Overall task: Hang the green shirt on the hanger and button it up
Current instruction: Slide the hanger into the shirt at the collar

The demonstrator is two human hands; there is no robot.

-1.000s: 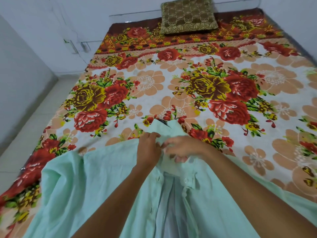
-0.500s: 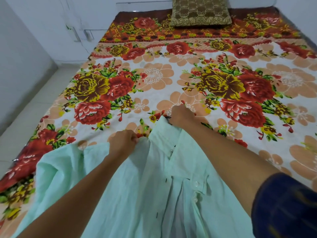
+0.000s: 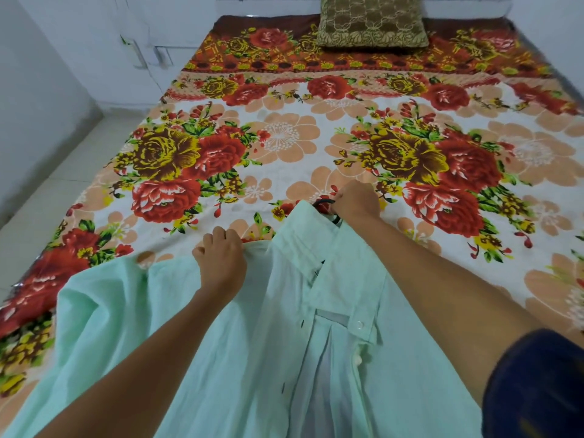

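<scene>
The pale green shirt (image 3: 221, 358) lies front up on the bed, collar pointing away from me, its placket open below two white buttons. My left hand (image 3: 221, 257) is closed on the shirt's left shoulder seam. At the collar top, my right hand (image 3: 357, 202) grips the black hook of the hanger (image 3: 325, 203). Only the hook and a short dark piece inside the collar show; the hanger's body is hidden under the fabric.
The bed carries a floral sheet (image 3: 284, 137) in red, yellow and peach. A brown patterned pillow (image 3: 371, 22) rests at the head. White walls and pale floor tiles (image 3: 47, 184) lie to the left.
A second ago both hands were together at the collar. The right hand has since moved up to the hanger hook, and the left hand has shifted left to the shoulder.
</scene>
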